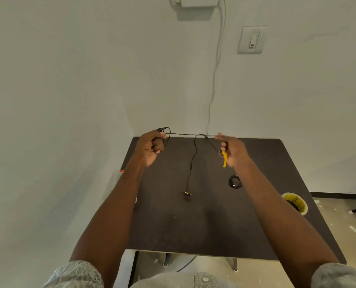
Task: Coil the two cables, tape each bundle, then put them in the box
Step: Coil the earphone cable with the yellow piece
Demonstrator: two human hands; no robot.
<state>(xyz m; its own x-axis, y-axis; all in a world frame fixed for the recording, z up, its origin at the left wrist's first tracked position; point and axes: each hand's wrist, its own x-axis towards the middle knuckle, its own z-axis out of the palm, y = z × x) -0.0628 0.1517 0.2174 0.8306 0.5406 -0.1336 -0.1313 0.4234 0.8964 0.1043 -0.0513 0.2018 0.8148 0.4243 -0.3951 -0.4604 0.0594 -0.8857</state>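
A thin black cable [190, 163] is stretched between both raised hands above the dark table [204, 221]. My left hand [151, 147] is closed around one end, with a small loop sticking up over the fist. My right hand [232, 149] pinches the cable at its fingertips and also holds a short yellow strip [225, 160]. The cable's middle hangs down to the table and ends in small plugs [187, 193]. A second black cable [235, 181] lies coiled on the table under my right wrist. The box is not in view.
A roll of yellow tape [295, 202] sits near the table's right edge. The table stands against a white wall in a corner, with a white cord [215, 65] running down the wall and a wall switch [251, 40]. Something red and white pokes out at the table's left edge [121, 172].
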